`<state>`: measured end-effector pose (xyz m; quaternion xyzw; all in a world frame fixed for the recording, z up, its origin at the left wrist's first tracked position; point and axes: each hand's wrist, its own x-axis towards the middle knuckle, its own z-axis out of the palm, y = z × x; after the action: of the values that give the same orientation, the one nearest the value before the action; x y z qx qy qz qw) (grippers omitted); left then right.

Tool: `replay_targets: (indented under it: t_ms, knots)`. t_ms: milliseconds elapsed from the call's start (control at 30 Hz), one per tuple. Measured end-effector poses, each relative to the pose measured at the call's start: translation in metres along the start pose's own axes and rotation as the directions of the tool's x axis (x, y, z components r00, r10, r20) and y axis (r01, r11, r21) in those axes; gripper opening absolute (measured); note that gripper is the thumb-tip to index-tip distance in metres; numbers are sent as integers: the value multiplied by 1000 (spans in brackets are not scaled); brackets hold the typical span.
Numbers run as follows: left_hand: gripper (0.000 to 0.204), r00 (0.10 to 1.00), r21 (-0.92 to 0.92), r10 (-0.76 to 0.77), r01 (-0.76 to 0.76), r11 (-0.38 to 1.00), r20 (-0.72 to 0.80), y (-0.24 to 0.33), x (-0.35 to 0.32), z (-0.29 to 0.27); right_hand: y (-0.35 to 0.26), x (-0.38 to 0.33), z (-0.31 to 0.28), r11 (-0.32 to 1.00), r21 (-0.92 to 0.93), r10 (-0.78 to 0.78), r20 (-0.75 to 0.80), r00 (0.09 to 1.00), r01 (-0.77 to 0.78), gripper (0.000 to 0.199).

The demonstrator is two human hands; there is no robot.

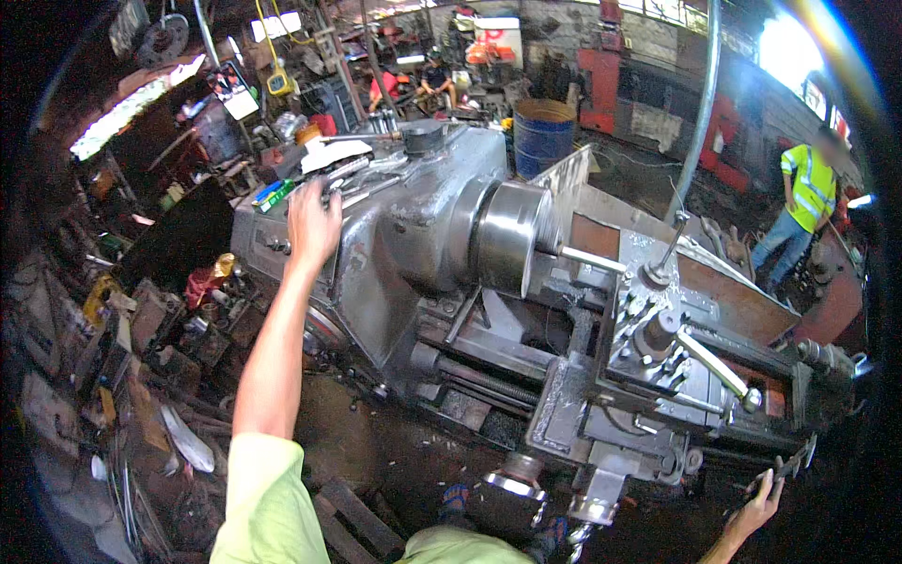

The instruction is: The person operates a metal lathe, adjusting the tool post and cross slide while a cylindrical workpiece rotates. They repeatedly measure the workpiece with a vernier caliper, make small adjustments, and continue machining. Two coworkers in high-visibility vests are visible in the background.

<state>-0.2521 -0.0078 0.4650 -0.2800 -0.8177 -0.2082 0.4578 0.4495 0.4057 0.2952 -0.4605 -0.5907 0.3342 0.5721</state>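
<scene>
My left hand reaches over the grey headstock of a metal lathe, at the end where hand tools lie. Its fingers are curled down among wrenches; what they grip is hidden. Beside it lie a green-and-blue object and a white cloth or paper. At the lower right, my right hand has its fingers bent against a long, thin, dark metal piece. The shiny chuck has a slim bar in front of it, pointing toward the tool post.
Handwheels of the carriage stick out near my feet. Metal scrap crowds the floor at left. A blue drum stands behind the lathe. A person in a yellow vest stands at far right; another person sits at the back.
</scene>
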Motion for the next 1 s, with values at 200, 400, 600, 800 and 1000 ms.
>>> replay_targets:
  t_ms: [200, 400, 600, 800, 1000]
  knots:
    - [38, 895, 204, -66, -29, 978, 442, -68, 79, 79, -110, -132, 28, 972, -220, 122, 148, 981, -87, 37]
    - [41, 819, 127, 58, -158, 979, 571, -103, 99, 111, -139, -215, 65, 953, -259, 258, 414, 873, -158, 47]
    - [37, 961, 129, 55, -93, 987, 271, -115, 77, 63, -122, -244, 112, 959, -259, 230, 486, 843, -112, 42]
    - [50, 962, -592, -144, 257, 764, 231, -42, -52, -27, -113, -243, 148, 941, -322, 112, 578, 809, 100, 39]
    - [42, 552, -556, 71, 830, 46, 831, 89, -199, -43, -118, -239, 183, 896, -361, 40, 646, 763, 259, 37]
